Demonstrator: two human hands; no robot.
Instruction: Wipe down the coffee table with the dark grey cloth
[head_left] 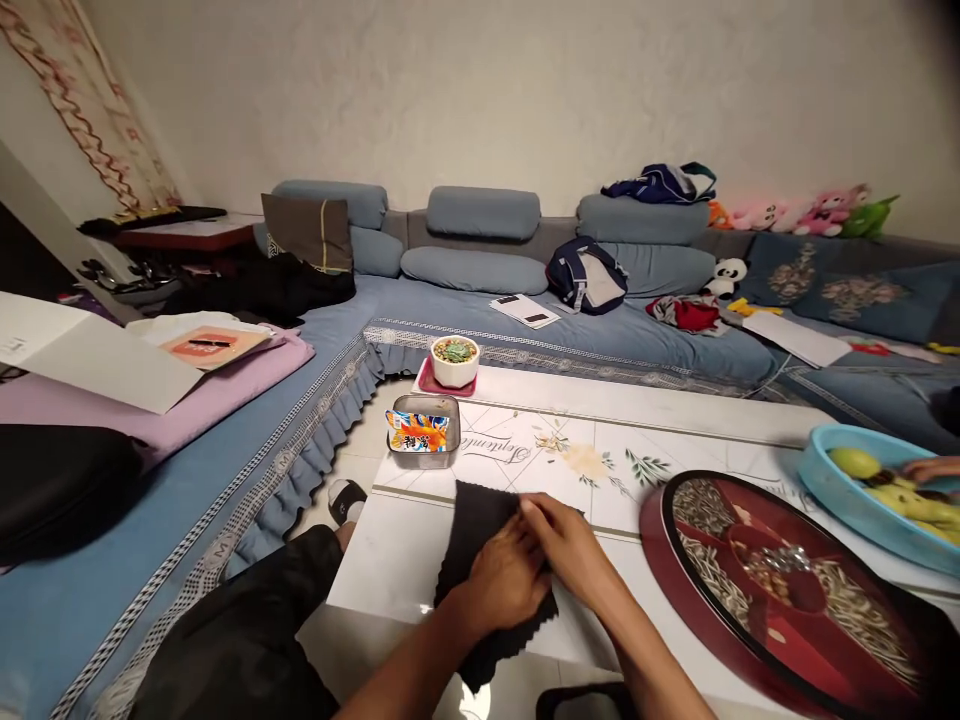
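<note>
A black cloth (pixel 480 520) with zigzag-cut edges lies over the near edge of the white table, its lower corner hanging past the edge. My left hand (pixel 511 578) is on the cloth with its fingers bent and closed, their tips partly hidden. Close against it, my right hand (pixel 561 545) pinches the cloth near its upper right side. The two hands touch. Beyond the cloth stands a metal tin (pixel 424 458) with a colourful orange and blue packet (pixel 420 433) in it.
A round red divided snack tray (pixel 651 530) with seeds sits at right. Behind it, another person's hand (pixel 934 468) reaches into a blue basin (pixel 832 490) of fruit. A potted succulent (pixel 455 362) stands at the table's far left. A blue sofa (pixel 442 295) runs behind.
</note>
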